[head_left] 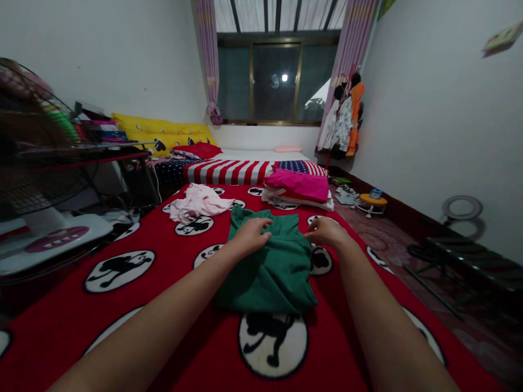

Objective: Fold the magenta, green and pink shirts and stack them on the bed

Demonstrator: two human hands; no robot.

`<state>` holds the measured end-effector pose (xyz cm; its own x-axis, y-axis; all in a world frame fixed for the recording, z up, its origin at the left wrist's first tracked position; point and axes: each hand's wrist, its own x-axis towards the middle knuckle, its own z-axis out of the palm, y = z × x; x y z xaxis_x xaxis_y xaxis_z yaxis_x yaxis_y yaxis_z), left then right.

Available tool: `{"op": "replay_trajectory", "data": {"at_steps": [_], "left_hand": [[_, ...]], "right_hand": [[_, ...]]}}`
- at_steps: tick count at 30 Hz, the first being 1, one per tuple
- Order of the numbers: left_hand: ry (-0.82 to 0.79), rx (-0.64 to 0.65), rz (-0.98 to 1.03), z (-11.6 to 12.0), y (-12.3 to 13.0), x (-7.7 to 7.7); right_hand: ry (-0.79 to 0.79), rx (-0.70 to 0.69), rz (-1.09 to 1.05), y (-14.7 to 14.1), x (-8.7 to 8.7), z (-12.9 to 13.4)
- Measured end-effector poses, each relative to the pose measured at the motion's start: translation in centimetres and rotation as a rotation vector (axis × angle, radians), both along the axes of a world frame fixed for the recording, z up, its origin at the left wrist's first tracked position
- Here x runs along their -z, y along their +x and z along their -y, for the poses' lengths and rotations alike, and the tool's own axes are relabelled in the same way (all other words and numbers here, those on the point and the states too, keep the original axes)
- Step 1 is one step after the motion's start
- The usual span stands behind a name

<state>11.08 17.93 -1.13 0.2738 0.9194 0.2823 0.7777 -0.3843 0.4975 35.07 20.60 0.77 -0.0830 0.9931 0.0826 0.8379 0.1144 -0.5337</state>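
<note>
A green garment (273, 272) lies partly folded on a red bedspread (171, 272) printed with black-and-white cartoon circles. My left hand (251, 234) pinches the cloth near its far upper middle, fingers closed on a fold. At the garment's far right edge my right hand (327, 231) grips the fabric. Both forearms reach forward over the bed.
A crumpled pale pink garment (198, 202) lies far left. A folded stack topped by a magenta piece (300, 188) sits far right. A fan (36, 174) and cluttered shelf stand left. Floor, stool (370, 202) and clothes rack (343, 117) are on the right.
</note>
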Motion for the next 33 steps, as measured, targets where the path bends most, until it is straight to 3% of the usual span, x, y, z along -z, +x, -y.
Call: {"op": "replay_trajectory", "data": {"at_steps": [4, 7, 10, 15, 19, 23, 29, 31, 33], "left_hand": [[-0.060, 0.024, -0.055, -1.2, 3.9, 0.5], [-0.101, -0.008, -0.069, -2.3, 5.3, 1.0], [-0.149, -0.003, -0.051, -3.1, 5.4, 1.3], [-0.239, 0.110, 0.031, -2.7, 4.2, 1.0], [-0.286, 0.192, 0.395, -1.7, 2.7, -0.1], [-0.353, 0.177, 0.765, -1.0, 2.0, -1.5], [-0.189, 0.201, 0.764, -0.8, 2.7, -3.0], [-0.090, 0.218, 0.694, -1.0, 2.2, -3.0], [0.022, 0.136, 0.575, -1.1, 0.8, -2.6]], "right_hand": [[0.012, 0.010, 0.044, -0.4, -0.6, 0.1], [0.047, 0.000, 0.037, -0.5, -0.9, 0.0], [0.061, -0.024, 0.023, -0.6, -1.0, 0.1], [0.078, -0.051, -0.023, -0.5, -0.9, 0.0], [0.095, -0.074, -0.117, -0.7, -0.7, -0.3], [-0.001, -0.135, -0.292, -1.8, -1.1, 0.3], [-0.241, -0.426, -0.480, -3.5, -1.3, 1.7], [-0.266, -0.326, -0.577, -3.6, -0.8, 1.6], [-0.269, -0.141, -0.684, -3.3, -0.1, 1.4]]}}
